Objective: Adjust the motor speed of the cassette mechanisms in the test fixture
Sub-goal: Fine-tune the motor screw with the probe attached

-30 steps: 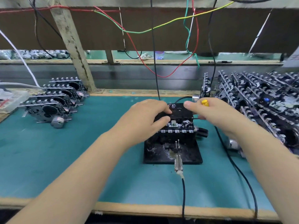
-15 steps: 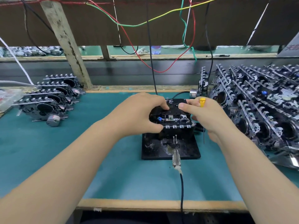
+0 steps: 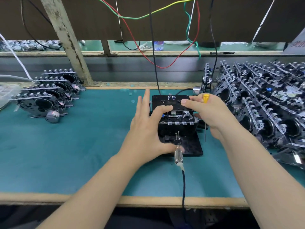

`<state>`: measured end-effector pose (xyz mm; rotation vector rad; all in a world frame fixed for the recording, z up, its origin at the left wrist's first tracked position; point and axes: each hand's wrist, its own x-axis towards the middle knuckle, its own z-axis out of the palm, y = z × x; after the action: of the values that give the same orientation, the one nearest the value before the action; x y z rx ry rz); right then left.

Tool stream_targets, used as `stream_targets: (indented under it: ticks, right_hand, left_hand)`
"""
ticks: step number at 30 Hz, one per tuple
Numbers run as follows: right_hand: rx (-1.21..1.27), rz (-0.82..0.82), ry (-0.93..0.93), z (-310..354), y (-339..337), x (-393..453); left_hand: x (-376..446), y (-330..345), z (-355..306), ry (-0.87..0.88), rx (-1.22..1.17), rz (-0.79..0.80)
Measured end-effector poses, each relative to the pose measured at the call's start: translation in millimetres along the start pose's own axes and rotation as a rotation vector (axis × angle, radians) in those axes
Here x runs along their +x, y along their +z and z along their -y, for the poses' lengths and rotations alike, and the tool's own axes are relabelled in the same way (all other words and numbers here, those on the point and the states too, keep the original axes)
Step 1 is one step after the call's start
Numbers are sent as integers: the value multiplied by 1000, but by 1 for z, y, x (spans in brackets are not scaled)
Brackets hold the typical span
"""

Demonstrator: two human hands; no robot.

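Note:
A black test fixture [image 3: 194, 148] sits mid-bench on the teal mat. A cassette mechanism [image 3: 179, 120] is seated in it, with a black cassette marked "FE" [image 3: 170, 100] on top. My left hand [image 3: 146, 129] rests against the fixture's left side, fingers spread, thumb lying on the cassette's front edge. My right hand [image 3: 208, 113] holds a yellow-handled screwdriver [image 3: 205, 98] in the palm, its thin shaft pointing down at the fixture's right edge, while thumb and forefinger touch the cassette's right end.
A row of cassette mechanisms [image 3: 47, 96] stands at the left. A large pile of mechanisms [image 3: 267, 103] crowds the right side. A black cable with a clip [image 3: 179, 157] runs from the fixture over the bench's front edge. Coloured wires [image 3: 148, 15] hang above.
My left hand has opened and slid down the fixture's left side, fingers now spread, uncovering the cassette. The right hand stays at the cassette's right end with the screwdriver.

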<state>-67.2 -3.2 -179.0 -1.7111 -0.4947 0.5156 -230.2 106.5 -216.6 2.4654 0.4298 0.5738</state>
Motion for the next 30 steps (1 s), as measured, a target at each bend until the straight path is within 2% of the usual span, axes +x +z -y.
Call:
stream_targets:
  ticks: [3,5,13,16,19,21,22,26,30]
  right_hand:
    - [4,-9,-6,-1,0,-2]
    - [8,-20,-3,-1,0,-4]
    - [-61,-46,-11,-4,2,-8]
    - [-218,-139,-119,-6,-6,-14]
    - [-272,-213,-261,-13,-11,-19]
    - [-318,-241,-320,-18,-13,-17]
    - [-322,-246,-330,-20,-13,-16]
    - [-434,-147,-234,-18,-21,-19]
    - [-663,98,-250,-13,-32,-34]
  left_hand:
    - [4,15,-4,-93,-182,-113]
    - [6,19,0,-92,-252,-144]
    - [4,25,10,1,-279,-205]
    - [4,27,17,47,-327,-189]
    - [3,14,13,-40,-480,-114]
    - [0,7,15,-164,-579,-115]
    - [1,11,19,-100,-564,-100]
    - [16,21,25,27,-285,-57]
    - [10,30,18,50,-281,-214]
